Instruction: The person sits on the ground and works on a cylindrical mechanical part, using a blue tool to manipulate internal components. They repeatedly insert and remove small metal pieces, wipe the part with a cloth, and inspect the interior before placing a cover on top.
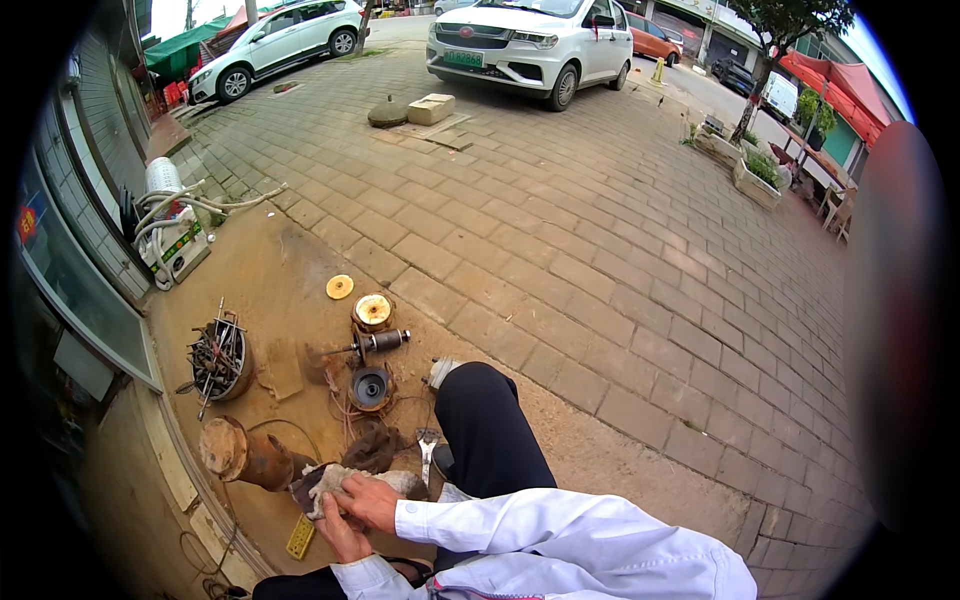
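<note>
A grey rag (pixel 330 486) is bunched up in front of my lap, with the dark edge of some object showing at its left side. My right hand (pixel 372 501) is closed on the rag from above. Just below it, my left hand (pixel 343 534) grips the underside, fingers curled. What lies inside the rag is mostly hidden. Close by on the left, a rusty metal cylinder (pixel 240 452) lies tilted. Beyond my hands sit a dark crumpled lump (pixel 370 447) and a round motor housing (pixel 371 389) with an open centre. A silver metal tool (pixel 427 450) lies near my foot.
Farther out are a motor rotor (pixel 380 342), a rusty round part (pixel 373 311) and a yellowish disc (pixel 340 287). A bucket of tools (pixel 240 372) stands left. A yellow power strip (pixel 300 537) and loose cables lie low left. White cars (pixel 540 40) are parked beyond the paving.
</note>
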Demonstrator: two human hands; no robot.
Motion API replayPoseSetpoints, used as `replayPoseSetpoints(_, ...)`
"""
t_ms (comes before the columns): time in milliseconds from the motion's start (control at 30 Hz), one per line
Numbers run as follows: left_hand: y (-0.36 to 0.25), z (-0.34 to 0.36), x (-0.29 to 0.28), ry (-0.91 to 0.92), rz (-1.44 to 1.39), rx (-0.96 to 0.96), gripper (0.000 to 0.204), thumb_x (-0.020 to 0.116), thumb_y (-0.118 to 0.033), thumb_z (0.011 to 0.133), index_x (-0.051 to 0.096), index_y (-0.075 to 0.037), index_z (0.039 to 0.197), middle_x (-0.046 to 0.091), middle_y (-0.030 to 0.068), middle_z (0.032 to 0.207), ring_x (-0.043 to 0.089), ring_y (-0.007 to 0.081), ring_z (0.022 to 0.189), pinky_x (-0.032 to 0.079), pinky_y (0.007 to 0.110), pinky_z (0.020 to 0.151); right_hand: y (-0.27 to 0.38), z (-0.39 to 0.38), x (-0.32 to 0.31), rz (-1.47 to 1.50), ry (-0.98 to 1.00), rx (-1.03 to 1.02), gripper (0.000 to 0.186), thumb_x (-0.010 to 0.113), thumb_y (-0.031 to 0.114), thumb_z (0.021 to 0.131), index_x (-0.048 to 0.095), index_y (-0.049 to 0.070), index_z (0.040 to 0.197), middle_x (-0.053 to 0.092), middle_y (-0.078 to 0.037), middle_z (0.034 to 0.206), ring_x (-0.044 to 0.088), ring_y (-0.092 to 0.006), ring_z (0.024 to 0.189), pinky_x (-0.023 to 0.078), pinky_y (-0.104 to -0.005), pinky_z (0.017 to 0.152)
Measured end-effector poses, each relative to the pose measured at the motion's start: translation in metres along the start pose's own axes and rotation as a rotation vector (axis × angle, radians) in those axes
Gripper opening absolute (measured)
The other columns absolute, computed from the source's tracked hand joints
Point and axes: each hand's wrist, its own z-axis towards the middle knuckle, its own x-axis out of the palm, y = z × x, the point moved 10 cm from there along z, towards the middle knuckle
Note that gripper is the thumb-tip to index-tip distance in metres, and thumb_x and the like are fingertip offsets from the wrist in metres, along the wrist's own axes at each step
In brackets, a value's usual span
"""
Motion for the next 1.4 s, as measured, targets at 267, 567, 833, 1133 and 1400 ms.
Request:
replayPoseSetpoints(267, 0.001, 0.029, -0.07, -0.118, -0.117, -0.011, 0.041, 0.057, -0.033, 0.107, 0.062, 0.003, 0.124, 0.072, 0.0141, 0.114, 0.073, 0.0243, 0.097, 0.062, 0.036, 0.077, 0.017, -0.024, 0.01, 0.092, 0.036, -0.162, 0.025, 0.071, 0.019, 0.073, 0.065, 0.006, 0.093, 0.056, -0.009, 0.092, 0.059, -0.0286, 0.09, 0.054, -0.0403, 0.075)
replayPoseSetpoints(567, 0.007, 0.015, -0.047, 0.051, -0.096, -0.033, 0.037, 0.059, -0.021, 0.104, 0.057, -0.003, 0.137, 0.066, 0.0122, 0.131, 0.068, 0.0231, 0.114, 0.061, 0.037, 0.087, 0.006, -0.018, 0.027, 0.053, 0.219, -0.032, 0.081, 0.077, 0.017, 0.076, 0.046, 0.005, 0.15, 0.045, -0.023, 0.149, 0.051, -0.0411, 0.131, 0.052, -0.0452, 0.102)
replayPoseSetpoints(833, 0.003, 0.0, -0.024, -0.034, -0.069, -0.101, 0.036, 0.062, -0.01, 0.1, 0.059, -0.004, 0.136, 0.068, 0.0105, 0.127, 0.071, 0.023, 0.106, 0.063, 0.039, 0.081, -0.009, -0.026, -0.002, 0.07, 0.119, -0.057, 0.063, 0.07, 0.005, 0.079, 0.058, 0.009, 0.141, 0.06, -0.024, 0.139, 0.069, -0.0399, 0.111, 0.06, -0.0426, 0.088)
replayPoseSetpoints(1133, 0.059, 0.017, -0.124, -0.37, 0.198, 0.155, 0.018, 0.078, -0.008, 0.086, 0.075, 0.002, 0.1, 0.076, 0.0056, 0.097, 0.068, 0.0142, 0.085, 0.055, 0.032, 0.079, 0.003, -0.052, 0.023, 0.086, 0.264, -0.096, 0.029, 0.07, 0.005, 0.079, 0.069, 0.007, 0.107, 0.064, -0.012, 0.097, 0.068, -0.0345, 0.087, 0.057, -0.0441, 0.07)
replayPoseSetpoints(1400, 0.069, 0.025, -0.13, -0.388, 0.313, 0.161, 0.026, 0.078, -0.015, 0.085, 0.075, 0.002, 0.103, 0.076, 0.0088, 0.098, 0.069, 0.0189, 0.088, 0.054, 0.035, 0.083, -0.008, -0.048, 0.028, 0.04, 0.318, -0.03, 0.016, 0.074, 0.009, 0.078, 0.061, 0.005, 0.087, 0.061, -0.015, 0.088, 0.064, -0.0394, 0.083, 0.053, -0.0487, 0.069)
